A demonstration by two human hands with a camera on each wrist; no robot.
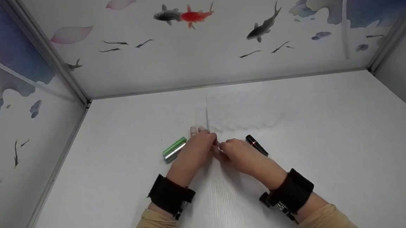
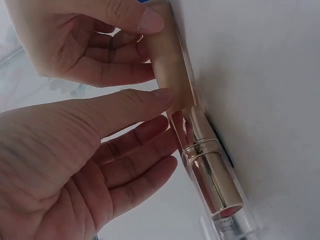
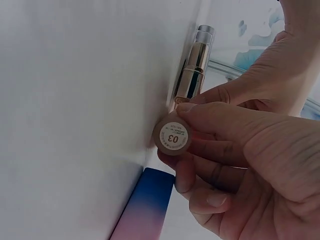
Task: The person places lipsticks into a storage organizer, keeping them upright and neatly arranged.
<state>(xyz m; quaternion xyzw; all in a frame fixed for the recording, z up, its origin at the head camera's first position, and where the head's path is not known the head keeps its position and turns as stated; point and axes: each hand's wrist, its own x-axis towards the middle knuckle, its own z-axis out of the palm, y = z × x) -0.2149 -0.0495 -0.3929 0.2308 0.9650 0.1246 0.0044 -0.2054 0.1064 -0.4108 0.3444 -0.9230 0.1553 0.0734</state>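
Both hands hold one beige lipstick tube (image 2: 171, 62) between them, low over the white table. My left hand (image 1: 195, 150) pinches one end with thumb and fingers, near a shiny gold section. At the other end, my right hand (image 1: 239, 154) grips the tube by its base. A round label reading 03 (image 3: 174, 136) shows on that base in the right wrist view. Beyond the left fingers lies a gold lipstick with a clear cap (image 2: 217, 185). In the head view the hands mostly cover the held tube.
A clear compartmented organizer (image 1: 247, 111) stands beyond the hands. Two small pale tubes (image 1: 193, 130) are beside its left edge. Green and silver tubes (image 1: 174, 150) lie left of the left hand, a black tube (image 1: 258, 146) by the right. A blue-to-pink tube (image 3: 145, 207) appears below the right hand.
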